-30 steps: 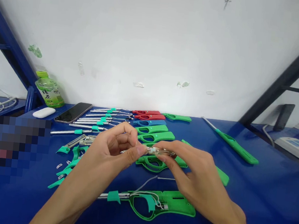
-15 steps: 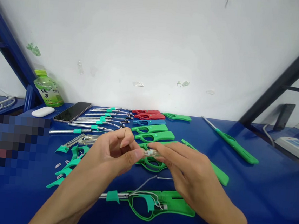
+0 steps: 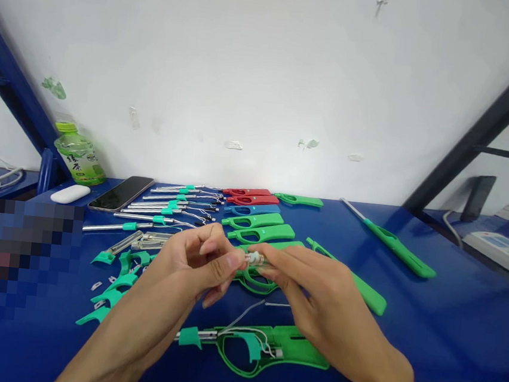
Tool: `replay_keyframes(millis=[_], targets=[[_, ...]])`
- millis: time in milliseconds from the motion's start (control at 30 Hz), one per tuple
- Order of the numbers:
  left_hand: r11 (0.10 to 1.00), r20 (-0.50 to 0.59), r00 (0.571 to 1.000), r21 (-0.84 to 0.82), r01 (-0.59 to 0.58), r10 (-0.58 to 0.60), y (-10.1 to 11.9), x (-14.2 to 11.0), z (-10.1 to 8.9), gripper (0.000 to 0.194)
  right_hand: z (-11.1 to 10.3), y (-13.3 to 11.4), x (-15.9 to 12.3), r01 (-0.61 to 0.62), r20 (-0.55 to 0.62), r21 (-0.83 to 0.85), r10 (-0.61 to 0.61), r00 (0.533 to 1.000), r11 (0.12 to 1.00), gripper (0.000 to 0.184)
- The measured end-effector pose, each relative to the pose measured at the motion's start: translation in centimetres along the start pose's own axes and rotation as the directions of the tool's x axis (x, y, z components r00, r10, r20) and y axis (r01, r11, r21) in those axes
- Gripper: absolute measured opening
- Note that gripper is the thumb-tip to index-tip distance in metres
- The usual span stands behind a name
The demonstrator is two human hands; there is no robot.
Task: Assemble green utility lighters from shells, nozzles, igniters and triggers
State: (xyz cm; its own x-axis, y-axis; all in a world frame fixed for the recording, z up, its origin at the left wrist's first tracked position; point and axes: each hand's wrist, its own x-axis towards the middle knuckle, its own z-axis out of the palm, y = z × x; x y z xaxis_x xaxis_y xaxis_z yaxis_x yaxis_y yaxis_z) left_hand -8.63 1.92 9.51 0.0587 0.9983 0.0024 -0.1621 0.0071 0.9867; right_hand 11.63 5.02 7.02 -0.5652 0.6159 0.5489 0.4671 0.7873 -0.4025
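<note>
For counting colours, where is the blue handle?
Near the head view's centre, the blue handle lies between a red handle behind and a green handle in front.

Right of the green shell (image 3: pixel 368 295), the bench (image 3: pixel 442 341) offers clear passage, bounded on the far side by the assembled lighter (image 3: pixel 399 248). Far left, metal tubes (image 3: pixel 107 226) obstruct low travel; teal levers (image 3: pixel 95 315) obstruct the left. The open handle (image 3: pixel 305 347) obstructs the near side of the fingers (image 3: pixel 220 270).
</note>
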Motion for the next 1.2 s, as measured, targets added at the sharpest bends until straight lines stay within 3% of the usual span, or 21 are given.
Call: replay_keyframes(millis=[100,233,333,433,533,633,700,800,1000,1200], targets=[[0.997,-0.024,0.998,0.05,-0.063,0.064,0.1,0.1,-0.2,0.039,-0.6,-0.7,0.3,-0.186,0.023,0.267,0.186,0.982,0.946,0.017],[0.955,-0.035,0.993,0.28,-0.099,0.113,0.2,0.4,-0.7,0.03,-1.5,-0.6,0.2,-0.286,0.122,0.678,0.28,0.952,0.677,0.02],[0.834,0.096,0.993,0.541,-0.111,0.07,-0.1,0.7,-0.7,0.033,-1.9,-0.1,-0.1,-0.297,0.189,0.81,0.255,0.948,0.506,0.022],[0.648,0.149,0.985,0.743,-0.167,0.084,-1.2,0.6,-0.3,0.037,-2.2,0.2,0.0,-0.304,0.227,0.855,0.224,0.948,0.419,0.024],[0.442,0.156,0.98,0.875,-0.196,0.127,-2.7,0.3,-0.1,0.037,-2.8,0.0,0.2,-0.304,0.208,0.823,0.244,0.947,0.48,0.025],[0.344,0.178,0.979,0.917,-0.203,0.105,-4.0,-0.1,-0.4,0.035,-3.7,-0.1,-0.4,-0.354,0.147,0.645,0.344,0.927,0.678,0.022],[0.341,0.186,0.978,0.917,-0.208,0.096,-4.5,-0.2,-0.6,0.035,-4.0,-0.1,-1.3,-0.394,0.089,0.459,0.4,0.912,0.796,0.022],[0.387,0.204,0.973,0.893,-0.231,0.11,-4.9,-0.3,-0.6,0.031,-3.6,0.2,-3.5,-0.42,-0.004,0.293,0.441,0.898,0.859,0.018],[0.439,0.299,0.939,0.831,-0.343,0.167,-5.7,-0.1,-0.2,0.017,-1.2,0.7,-7.3,-0.39,-0.103,0.181,0.411,0.906,0.903,0.009],[0.447,0.358,0.897,0.779,-0.44,0.259,-6.6,-0.8,-0.6,0.02,0.5,0.7,-7.9,-0.305,-0.128,0.191,0.332,0.935,0.933,0.018]])
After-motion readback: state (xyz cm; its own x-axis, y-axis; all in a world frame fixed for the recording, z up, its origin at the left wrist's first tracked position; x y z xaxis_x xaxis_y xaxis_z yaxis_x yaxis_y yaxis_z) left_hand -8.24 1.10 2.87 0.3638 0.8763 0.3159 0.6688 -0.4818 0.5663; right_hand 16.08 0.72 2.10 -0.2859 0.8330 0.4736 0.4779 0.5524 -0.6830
